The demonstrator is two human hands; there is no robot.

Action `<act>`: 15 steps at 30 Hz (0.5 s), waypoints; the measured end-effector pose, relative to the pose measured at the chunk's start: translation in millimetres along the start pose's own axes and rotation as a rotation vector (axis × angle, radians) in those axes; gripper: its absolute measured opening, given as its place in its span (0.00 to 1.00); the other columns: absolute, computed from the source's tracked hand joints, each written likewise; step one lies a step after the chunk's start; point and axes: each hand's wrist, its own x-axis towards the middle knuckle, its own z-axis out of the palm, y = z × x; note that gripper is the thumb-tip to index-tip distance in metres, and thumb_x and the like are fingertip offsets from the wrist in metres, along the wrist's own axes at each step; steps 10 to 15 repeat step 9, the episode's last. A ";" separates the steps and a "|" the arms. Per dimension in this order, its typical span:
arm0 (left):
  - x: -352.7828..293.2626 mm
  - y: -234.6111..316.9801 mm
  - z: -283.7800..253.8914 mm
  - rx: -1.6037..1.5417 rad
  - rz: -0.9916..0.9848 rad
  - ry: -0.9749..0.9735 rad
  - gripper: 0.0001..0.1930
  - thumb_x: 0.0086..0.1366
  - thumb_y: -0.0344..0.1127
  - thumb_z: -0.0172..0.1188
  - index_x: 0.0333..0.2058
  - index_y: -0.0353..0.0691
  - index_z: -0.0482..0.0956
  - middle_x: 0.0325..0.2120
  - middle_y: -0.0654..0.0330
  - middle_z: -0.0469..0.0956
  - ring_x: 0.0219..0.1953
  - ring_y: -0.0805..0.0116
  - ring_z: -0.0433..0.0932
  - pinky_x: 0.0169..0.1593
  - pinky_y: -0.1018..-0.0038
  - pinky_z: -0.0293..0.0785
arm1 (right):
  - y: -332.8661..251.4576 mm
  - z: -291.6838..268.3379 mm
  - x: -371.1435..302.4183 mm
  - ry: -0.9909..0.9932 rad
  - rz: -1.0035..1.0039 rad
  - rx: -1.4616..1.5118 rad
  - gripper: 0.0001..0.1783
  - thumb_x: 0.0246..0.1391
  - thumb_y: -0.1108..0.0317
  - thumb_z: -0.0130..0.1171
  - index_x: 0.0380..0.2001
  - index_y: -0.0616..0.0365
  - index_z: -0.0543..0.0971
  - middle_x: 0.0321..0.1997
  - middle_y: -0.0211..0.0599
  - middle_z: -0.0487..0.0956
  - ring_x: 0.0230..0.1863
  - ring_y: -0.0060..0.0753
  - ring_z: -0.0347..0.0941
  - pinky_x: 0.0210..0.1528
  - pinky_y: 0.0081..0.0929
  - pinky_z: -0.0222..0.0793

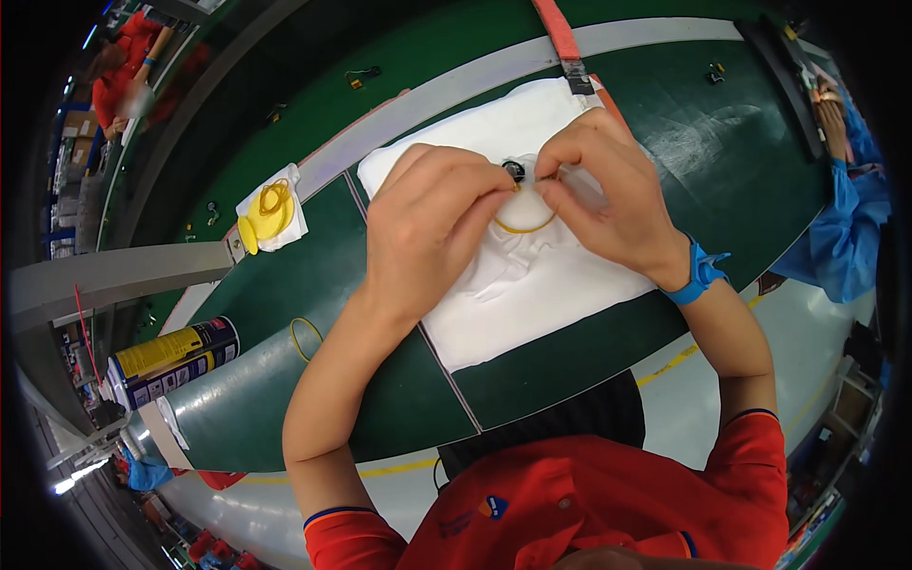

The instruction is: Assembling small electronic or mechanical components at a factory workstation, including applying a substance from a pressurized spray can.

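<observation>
A thin yellow ring point(524, 231) hangs in a curve between my two hands, over a white cloth point(541, 294). My left hand point(427, 214) is closed, its thumb and forefinger pinching the ring near a small black part point(514, 171). Whether the fingers also touch that black part, I cannot tell. My right hand point(608, 195) is closed too, thumb and forefinger pinched at the ring's other side. The fingertips partly hide the ring. Behind it, a whitish, translucent patch lies on the cloth. A blue band point(701, 273) circles my right wrist.
At left, yellow discs and rings point(271, 211) lie on a small white cloth. Another yellow ring point(306, 339) lies by my left forearm, near a blue-and-yellow can point(176, 361) on its side. A red strip point(559, 36) crosses the rail. A co-worker's blue sleeve point(841, 228) is at right.
</observation>
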 end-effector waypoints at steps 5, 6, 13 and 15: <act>3.9 10.7 3.2 -0.084 -0.030 -0.080 0.10 0.52 0.21 0.71 0.33 0.37 0.84 0.32 0.59 0.83 0.35 0.62 0.80 0.38 0.71 0.76 | 0.4 1.3 -0.2 0.007 -0.053 0.041 0.14 0.43 0.85 0.66 0.34 0.59 0.77 0.33 0.34 0.78 0.38 0.36 0.74 0.40 0.30 0.71; 5.8 11.4 3.2 -0.077 -0.010 -0.093 0.10 0.52 0.21 0.71 0.33 0.37 0.84 0.33 0.59 0.83 0.35 0.62 0.80 0.38 0.71 0.76 | 1.0 1.1 0.1 0.005 -0.051 0.039 0.14 0.43 0.85 0.66 0.34 0.59 0.77 0.33 0.34 0.78 0.38 0.36 0.74 0.40 0.30 0.71; 10.1 8.0 -0.9 0.118 0.062 -0.115 0.09 0.53 0.24 0.68 0.34 0.41 0.84 0.36 0.61 0.82 0.38 0.59 0.79 0.40 0.67 0.77 | 1.9 0.6 1.9 0.028 0.002 -0.002 0.15 0.43 0.85 0.66 0.34 0.58 0.78 0.33 0.34 0.78 0.37 0.36 0.74 0.40 0.29 0.71; 10.1 8.0 -0.9 0.118 0.062 -0.115 0.09 0.53 0.24 0.68 0.34 0.41 0.84 0.36 0.61 0.82 0.38 0.59 0.79 0.40 0.67 0.77 | 1.9 0.6 1.9 0.028 0.002 -0.002 0.15 0.43 0.85 0.66 0.34 0.58 0.78 0.33 0.34 0.78 0.37 0.36 0.74 0.40 0.29 0.71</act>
